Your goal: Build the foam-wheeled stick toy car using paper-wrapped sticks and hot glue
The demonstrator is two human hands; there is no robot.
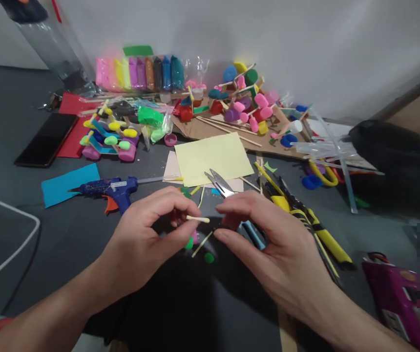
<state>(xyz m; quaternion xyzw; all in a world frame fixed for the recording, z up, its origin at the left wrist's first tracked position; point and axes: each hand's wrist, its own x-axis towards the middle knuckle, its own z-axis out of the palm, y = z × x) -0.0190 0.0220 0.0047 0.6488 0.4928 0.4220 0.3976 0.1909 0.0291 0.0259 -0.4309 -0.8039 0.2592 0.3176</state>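
Observation:
My left hand pinches a small pale-yellow rod between thumb and forefinger; its rounded tip points right. Close by on the right, my right hand has thumb and fingertips apart with nothing visible between them. Under it lie scissors with light-blue handles, partly hidden by the hand. Below the hands on the dark table are a thin yellow strip and a green disc. Green and pink bits behind my left fingers are mostly covered.
A blue glue gun lies left on blue paper. Yellow paper is ahead. Small toy cars, clay packs and a cardboard sheet line the back. Yellow-black cutters and a purple packet lie right.

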